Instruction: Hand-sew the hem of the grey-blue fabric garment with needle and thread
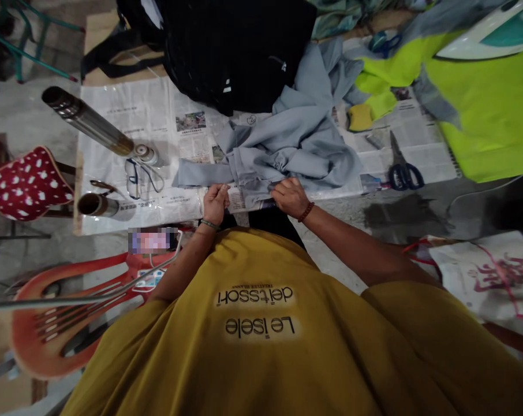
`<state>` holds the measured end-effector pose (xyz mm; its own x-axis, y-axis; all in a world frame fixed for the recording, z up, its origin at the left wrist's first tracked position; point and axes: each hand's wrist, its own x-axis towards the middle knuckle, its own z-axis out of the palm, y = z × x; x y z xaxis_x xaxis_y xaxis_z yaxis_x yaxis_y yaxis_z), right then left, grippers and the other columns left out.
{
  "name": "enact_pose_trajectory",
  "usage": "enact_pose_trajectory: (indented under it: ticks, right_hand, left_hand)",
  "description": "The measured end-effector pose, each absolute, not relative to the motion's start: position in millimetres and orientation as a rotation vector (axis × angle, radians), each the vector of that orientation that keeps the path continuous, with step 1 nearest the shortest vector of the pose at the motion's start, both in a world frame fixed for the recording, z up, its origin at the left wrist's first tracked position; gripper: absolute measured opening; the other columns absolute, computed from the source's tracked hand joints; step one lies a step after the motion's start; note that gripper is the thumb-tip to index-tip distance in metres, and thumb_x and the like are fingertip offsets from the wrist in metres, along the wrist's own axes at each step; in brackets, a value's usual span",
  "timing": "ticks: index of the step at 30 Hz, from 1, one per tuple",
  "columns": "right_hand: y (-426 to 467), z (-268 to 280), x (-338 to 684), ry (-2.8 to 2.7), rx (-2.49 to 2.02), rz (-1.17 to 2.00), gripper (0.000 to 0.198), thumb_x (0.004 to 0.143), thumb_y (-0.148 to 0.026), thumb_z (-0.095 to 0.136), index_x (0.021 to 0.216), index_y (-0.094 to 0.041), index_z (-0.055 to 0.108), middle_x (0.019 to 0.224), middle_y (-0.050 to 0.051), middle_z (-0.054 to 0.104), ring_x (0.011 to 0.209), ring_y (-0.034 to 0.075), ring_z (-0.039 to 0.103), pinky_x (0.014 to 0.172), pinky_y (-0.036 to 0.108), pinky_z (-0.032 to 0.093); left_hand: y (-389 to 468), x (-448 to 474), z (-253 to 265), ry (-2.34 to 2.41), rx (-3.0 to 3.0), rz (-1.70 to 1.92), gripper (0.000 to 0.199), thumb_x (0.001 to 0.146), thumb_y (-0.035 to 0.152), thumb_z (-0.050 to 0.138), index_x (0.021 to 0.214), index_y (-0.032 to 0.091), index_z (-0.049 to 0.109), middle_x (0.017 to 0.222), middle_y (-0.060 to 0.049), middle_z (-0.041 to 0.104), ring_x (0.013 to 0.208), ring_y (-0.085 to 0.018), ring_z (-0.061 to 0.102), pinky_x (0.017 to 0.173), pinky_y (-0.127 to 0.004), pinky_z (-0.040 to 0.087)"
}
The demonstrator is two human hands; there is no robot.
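Along the near edge of the newspaper-covered worktop [97,29], both hands are at a crumpled grey garment [305,138], with a flat strip of it running out to the left. Right hand [291,197]: fingers pinching the garment's near edge. Left hand [215,203]: fingers curled together beside the strip and the middle folds; can't tell whether cloth is caught between them.

Step in hand looks like working along that near edge, maybe straightening or arranging it; exact operation unclear. Next move seems to call for a sure pinch by the left hand, then light tension between the hands so the folds don't bunch.

Edges and room: hands are right at the worktop's front edge, lap just below, so loose cloth could slip over. Far side is hemmed in by a black backpack [239,52] against the garment. Leftward, a short run of newspaper [127,104], then eyeglasses [135,180], a cup [97,205] and a steel thermos [90,124] lying on its side; sweeping wide risks knocking them. Rightward, a little newspaper shows before the scissors [403,173]; beyond them, lime-yellow cloth [490,110] with an iron [499,34] on it.
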<state>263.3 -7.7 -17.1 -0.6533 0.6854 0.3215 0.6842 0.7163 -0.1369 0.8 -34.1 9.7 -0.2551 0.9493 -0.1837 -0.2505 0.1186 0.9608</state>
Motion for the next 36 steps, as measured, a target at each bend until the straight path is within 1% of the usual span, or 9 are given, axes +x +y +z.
enact_pose_trajectory:
  ticks: [9,12,14,16,19,23,29,33,36]
  right_hand:
    - [6.5,-13.4,311.2,-2.575,-1.047,-0.025,0.031,0.101,-0.022,0.047,0.086,-0.021,0.073,0.1,0.008,0.073,0.098,0.024,0.055,0.086,0.042,0.034]
    - [-2.8,-8.2,302.9,-2.52,-1.041,0.042,0.026,0.097,-0.025,0.051,0.104,-0.019,0.076,0.109,0.011,0.073,0.106,0.028,0.057,0.092,0.044,0.035]
    - [-15.3,-3.6,284.6,-2.485,-1.029,0.097,0.032,0.095,-0.031,0.056,0.119,-0.019,0.074,0.118,0.013,0.071,0.113,0.031,0.056,0.097,0.047,0.035]
    - [-27.7,0.5,256.6,-2.482,-1.013,0.144,0.038,0.095,-0.038,0.058,0.125,-0.019,0.071,0.121,0.014,0.07,0.117,0.032,0.055,0.101,0.048,0.034]
    - [-35.4,3.0,207.1,-2.504,-1.031,0.18,0.038,0.1,-0.042,0.055,0.121,-0.016,0.071,0.121,0.015,0.069,0.115,0.031,0.054,0.1,0.046,0.036]
    - [-24.8,-1.8,169.1,-2.587,-1.169,0.163,0.027,0.103,-0.026,0.048,0.101,-0.015,0.073,0.102,0.013,0.07,0.102,0.027,0.053,0.091,0.043,0.036]
    - [-11.2,-12.9,205.5,-2.609,-1.134,-0.035,0.037,0.106,-0.019,0.038,0.091,-0.017,0.072,0.091,0.011,0.068,0.091,0.024,0.05,0.083,0.04,0.032]
    - [-7.5,-16.4,244.7,-2.623,-1.026,-0.108,0.037,0.107,-0.02,0.039,0.093,-0.018,0.073,0.095,0.011,0.071,0.095,0.024,0.053,0.082,0.038,0.033]
    - [-1.0,-17.7,273.4,-2.622,-0.975,-0.02,0.031,0.104,-0.018,0.043,0.101,-0.019,0.074,0.106,0.011,0.074,0.103,0.024,0.056,0.085,0.038,0.036]
  left_hand:
    - [-35.6,1.3,9.8,1.297,0.806,1.379,0.037,0.083,0.047,0.081,0.074,0.017,0.06,0.045,0.011,0.041,0.038,-0.005,0.036,0.041,-0.018,0.031]
    - [-36.2,-0.2,9.5,1.307,0.829,1.367,0.036,0.084,0.047,0.08,0.074,0.018,0.06,0.046,0.01,0.044,0.039,-0.005,0.038,0.042,-0.018,0.033]
    - [-36.4,-1.0,9.3,1.314,0.836,1.374,0.036,0.084,0.047,0.08,0.073,0.018,0.06,0.045,0.01,0.044,0.039,-0.005,0.039,0.042,-0.018,0.033]
    - [-36.2,-1.4,9.3,1.312,0.836,1.39,0.036,0.084,0.046,0.079,0.073,0.018,0.06,0.045,0.01,0.045,0.039,-0.006,0.04,0.042,-0.018,0.033]
    - [-35.3,-1.8,9.7,1.288,0.823,1.407,0.035,0.084,0.046,0.079,0.074,0.018,0.06,0.045,0.01,0.045,0.039,-0.006,0.04,0.041,-0.019,0.033]
    - [-34.4,-3.3,10.3,1.26,0.767,1.437,0.037,0.084,0.048,0.08,0.073,0.019,0.059,0.044,0.01,0.042,0.038,-0.006,0.038,0.04,-0.018,0.031]
    - [-34.0,-4.6,8.7,1.25,0.694,1.464,0.034,0.083,0.043,0.082,0.074,0.018,0.06,0.044,0.011,0.041,0.036,-0.004,0.035,0.037,-0.016,0.027]
    - [-33.6,-2.8,10.0,1.272,0.66,1.444,0.033,0.085,0.04,0.082,0.074,0.018,0.059,0.044,0.011,0.038,0.036,-0.004,0.034,0.037,-0.015,0.026]
    - [-33.6,-0.5,11.4,1.284,0.678,1.429,0.034,0.084,0.04,0.082,0.073,0.018,0.059,0.044,0.012,0.037,0.036,-0.003,0.033,0.038,-0.016,0.026]
